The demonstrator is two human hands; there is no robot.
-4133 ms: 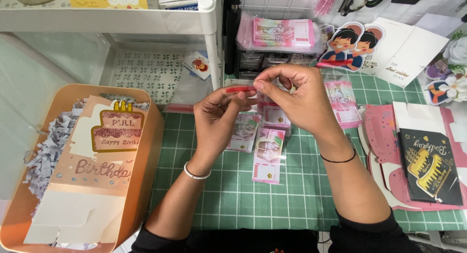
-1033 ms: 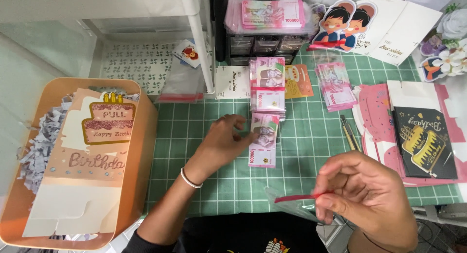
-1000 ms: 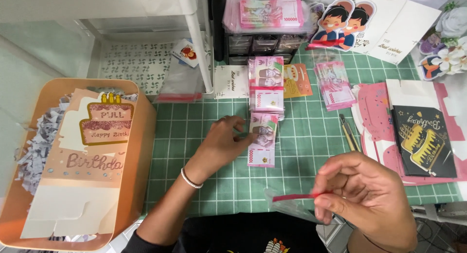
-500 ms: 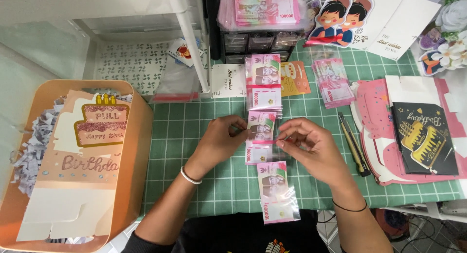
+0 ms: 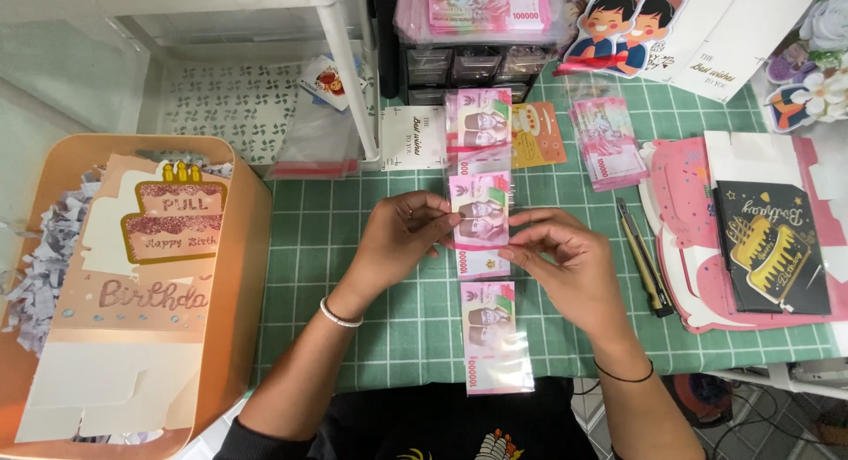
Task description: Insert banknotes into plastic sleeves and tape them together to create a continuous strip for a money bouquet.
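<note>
Seen from the head camera, the person is joining pink banknotes in clear sleeves into a vertical chain down the middle of the green cutting mat (image 5: 353, 248) on the bench. The left hand (image 5: 397, 239) pinches the left edge of the middle sleeved banknote (image 5: 480, 211) between thumb and fingertips, and the right hand (image 5: 565, 257) pinches its lower right edge the same way; both grips are closed lightly on that sleeve, with the other fingers loosely curled. Judged from the layout, the work looks partly done: a sleeved note (image 5: 478, 124) lies at 12 o'clock of the held one, a lower sleeved note (image 5: 495, 336) lies at 6 o'clock near the bench edge, and the join at the held sleeve appears to be the one in hand. Whether the sleeves are already fastened together cannot be told. A loose stack of banknotes (image 5: 605, 144) at 2 o'clock and another bundle (image 5: 486, 5) on the drawer unit suggest more could be added. At 9 o'clock sits an orange box (image 5: 252, 248) holding a birthday pull card (image 5: 168, 221) and paper shreds. At 3 o'clock lie a utility knife (image 5: 645, 270), a pink die-cut card (image 5: 680, 186) and a black birthday card (image 5: 773, 248). Nothing lies across the chain itself; the knife is near the right hand.
</note>
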